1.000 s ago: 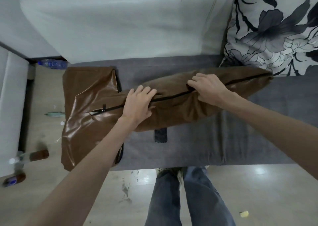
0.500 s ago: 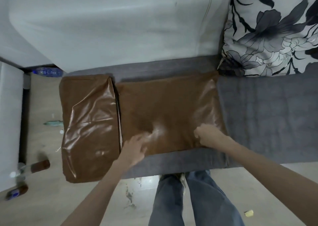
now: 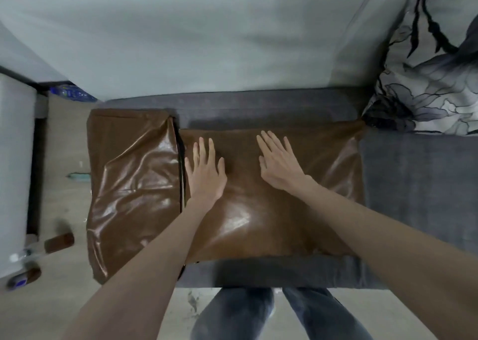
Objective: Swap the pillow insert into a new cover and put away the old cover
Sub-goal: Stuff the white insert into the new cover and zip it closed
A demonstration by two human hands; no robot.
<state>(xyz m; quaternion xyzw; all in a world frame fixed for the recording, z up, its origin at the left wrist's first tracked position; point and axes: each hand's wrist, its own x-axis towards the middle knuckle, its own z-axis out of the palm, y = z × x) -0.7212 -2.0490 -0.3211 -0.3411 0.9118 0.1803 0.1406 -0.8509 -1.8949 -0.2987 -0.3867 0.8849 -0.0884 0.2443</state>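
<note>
A brown leather-look pillow lies flat on the grey sofa seat. My left hand rests flat on its left part, fingers straight and spread. My right hand lies flat on its middle, fingers straight. A second shiny brown cover, crumpled and empty-looking, lies over the sofa's left end, touching the pillow's left edge. A dark zipper edge runs between the two.
A floral black-and-white pillow leans at the back right. The pale sofa backrest fills the top. Bottles and small litter lie on the floor at the left. My jeans-clad legs stand at the seat's front edge.
The pillow was turned from its zipper edge facing up to lying flat. My hands let go of its front edge and moved up onto its top face, now spread flat.
</note>
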